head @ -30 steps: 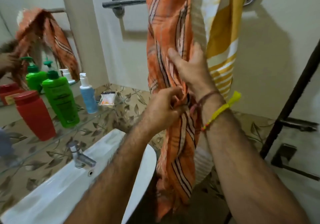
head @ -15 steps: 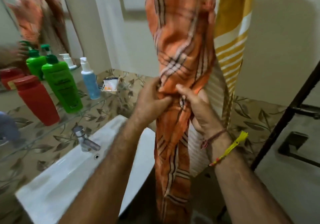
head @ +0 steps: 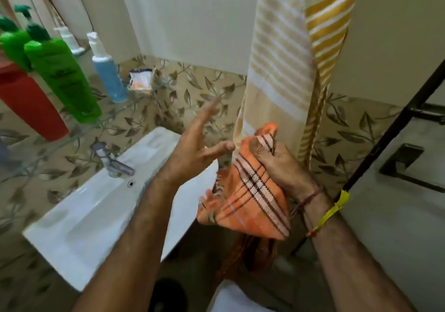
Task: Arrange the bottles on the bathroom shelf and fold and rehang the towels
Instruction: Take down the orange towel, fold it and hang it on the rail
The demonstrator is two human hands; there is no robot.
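Our right hand (head: 279,167) grips the orange towel (head: 250,198), fingers curled round a bunched upper corner; the cloth hangs below and left of that hand, its long axis running downward, and more of it trails into shadow underneath. Our left hand (head: 192,147) is held apart just left of the towel, fingers straight and spread, holding nothing, fingertips pointing up and to the right. Directly behind the right hand, touching the orange cloth, a yellow towel (head: 284,58) hangs vertically down the wall.

Well left of the left hand and above it, bottles stand upright on a glass shelf (head: 115,116): a blue bottle (head: 108,78) with a white pump and blue liquid inside, a green bottle (head: 65,80) with dark print too blurred to read, and a red bottle (head: 29,99) at the far end. A small white packet (head: 140,80) lies on the shelf nearest the hand; its markings are unreadable. Below the left hand sit the sink (head: 96,205) and tap (head: 113,162).
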